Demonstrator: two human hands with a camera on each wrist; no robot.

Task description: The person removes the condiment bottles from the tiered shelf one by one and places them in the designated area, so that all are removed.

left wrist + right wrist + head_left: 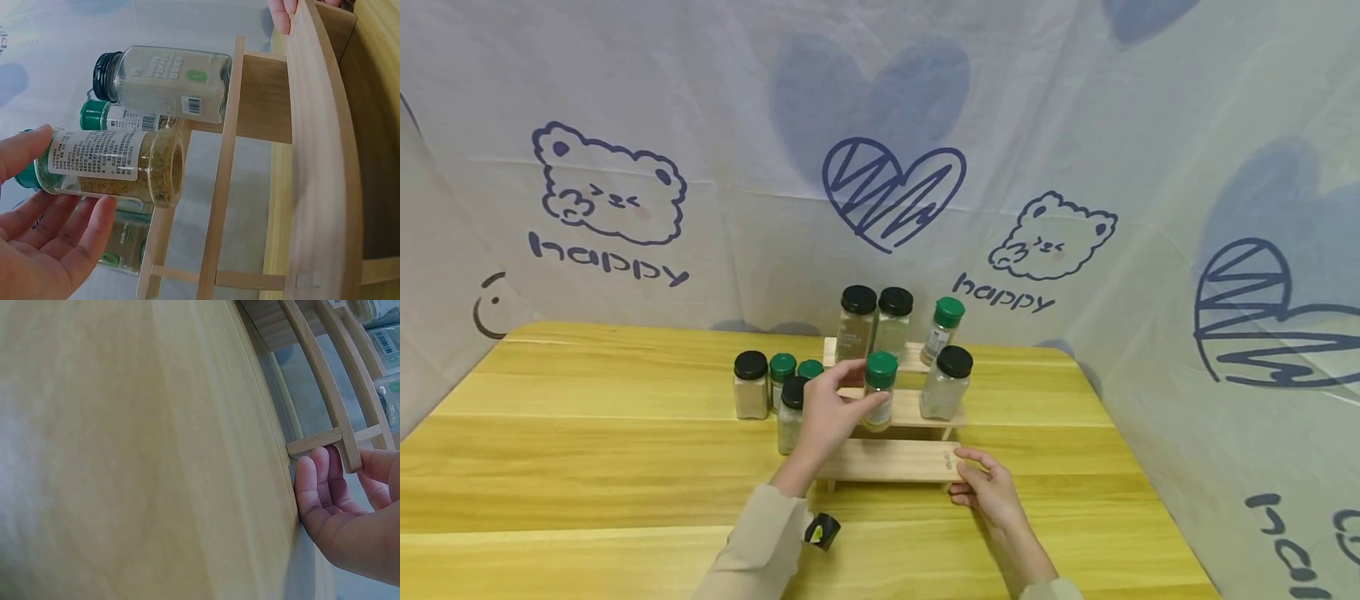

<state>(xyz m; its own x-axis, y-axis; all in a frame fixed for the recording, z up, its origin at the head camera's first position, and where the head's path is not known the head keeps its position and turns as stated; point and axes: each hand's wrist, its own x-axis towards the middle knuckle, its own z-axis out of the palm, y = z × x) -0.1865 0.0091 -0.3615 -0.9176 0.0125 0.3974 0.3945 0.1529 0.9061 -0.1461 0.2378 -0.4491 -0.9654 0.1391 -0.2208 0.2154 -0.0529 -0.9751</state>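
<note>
From where I stand, the table (pixel 587 475) bears a stepped wooden rack (pixel 887 461). The right hand (pixel 991 493) clasps one end of its lowest step (pixel 902 465), thumb above, fingers beneath, probably to steady it. The left hand (pixel 835 417) pinches a green-capped jar (pixel 880 377) upright over the middle step (pixel 907 407), leaving its base free, near a bigger black-capped jar (pixel 945 389).

Your head view is bright; your wrist views, dimmer. Pale glare hazes the right-wrist view's wooden tabletop (pixel 144 456); distortion bows your wooden rack (pixel 319 162).
</note>
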